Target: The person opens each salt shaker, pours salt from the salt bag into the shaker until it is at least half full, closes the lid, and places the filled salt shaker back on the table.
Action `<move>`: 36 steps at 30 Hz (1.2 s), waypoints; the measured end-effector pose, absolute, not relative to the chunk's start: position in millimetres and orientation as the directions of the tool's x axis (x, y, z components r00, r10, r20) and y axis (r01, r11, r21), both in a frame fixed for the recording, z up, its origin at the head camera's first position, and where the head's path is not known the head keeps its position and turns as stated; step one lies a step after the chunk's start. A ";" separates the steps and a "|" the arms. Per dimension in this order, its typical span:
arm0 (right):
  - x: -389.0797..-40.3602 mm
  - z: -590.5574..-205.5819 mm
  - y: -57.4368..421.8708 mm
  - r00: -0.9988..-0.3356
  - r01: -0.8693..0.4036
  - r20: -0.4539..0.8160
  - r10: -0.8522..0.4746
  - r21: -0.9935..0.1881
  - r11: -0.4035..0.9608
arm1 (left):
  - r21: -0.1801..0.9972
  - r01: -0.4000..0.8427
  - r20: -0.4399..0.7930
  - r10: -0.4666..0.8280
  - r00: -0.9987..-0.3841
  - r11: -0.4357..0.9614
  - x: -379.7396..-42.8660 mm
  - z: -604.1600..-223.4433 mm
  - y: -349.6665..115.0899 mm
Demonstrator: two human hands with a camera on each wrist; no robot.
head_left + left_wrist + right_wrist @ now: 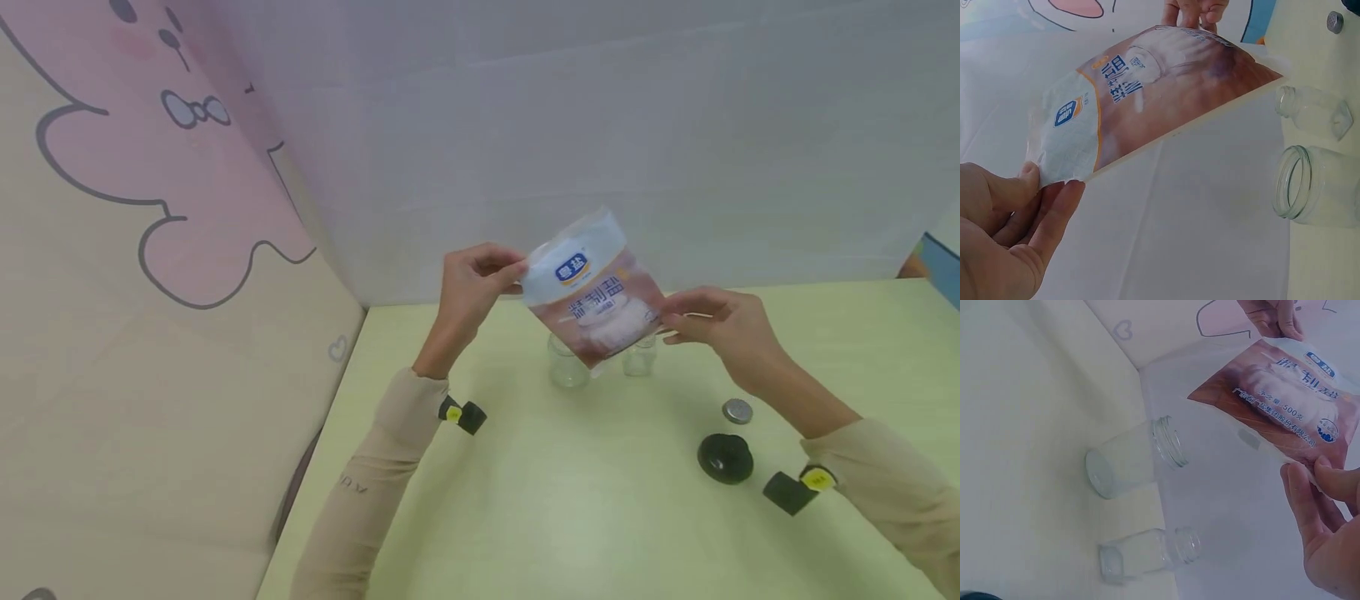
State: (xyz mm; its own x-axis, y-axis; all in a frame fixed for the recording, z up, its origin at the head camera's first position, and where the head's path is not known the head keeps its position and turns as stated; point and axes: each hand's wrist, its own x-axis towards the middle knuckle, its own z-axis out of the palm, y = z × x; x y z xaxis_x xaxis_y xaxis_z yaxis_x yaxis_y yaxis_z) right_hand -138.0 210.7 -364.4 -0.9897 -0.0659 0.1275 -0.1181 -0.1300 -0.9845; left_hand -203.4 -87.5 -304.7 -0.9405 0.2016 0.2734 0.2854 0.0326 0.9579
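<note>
A brown and pale blue plastic bag of salt (592, 287), printed with white salt and 500克, hangs tilted in the air between the two hands. The left hand (480, 283) pinches its pale blue end at the edge. At the opposite side the right hand (723, 329) grips the brown end between thumb and fingers. Below the bag, and partly covered by it in the head view, a wide open glass jar (1132, 456) stands upright. Beside it is a narrower, smaller open glass jar (1147, 553). Both jars look transparent, with nothing visible inside.
On the pale yellow-green table (555, 492), a small silver lid (737, 411) lies right of the jars. A round black glossy object (725, 458) sits nearer, close to the right forearm. A grey-white curtain (600, 125) rises behind the table, and a printed cloth (225, 400) hangs at left.
</note>
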 end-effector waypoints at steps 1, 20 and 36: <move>-139.9 -362.6 213.5 -0.989 -0.121 0.130 -0.064 -0.984 -0.130 | 0.958 0.285 0.272 0.205 -0.940 0.037 -205.1 -305.7 -86.1; -157.0 -335.1 238.6 -0.990 -0.142 0.136 -0.043 -0.933 0.331 | 0.956 0.232 0.174 0.292 -0.940 0.179 -222.7 -331.7 -76.7; -169.3 -325.7 250.3 -0.981 -0.191 0.179 -0.075 -0.827 0.528 | 0.936 0.216 0.125 0.312 -0.942 0.276 -231.1 -353.0 -66.0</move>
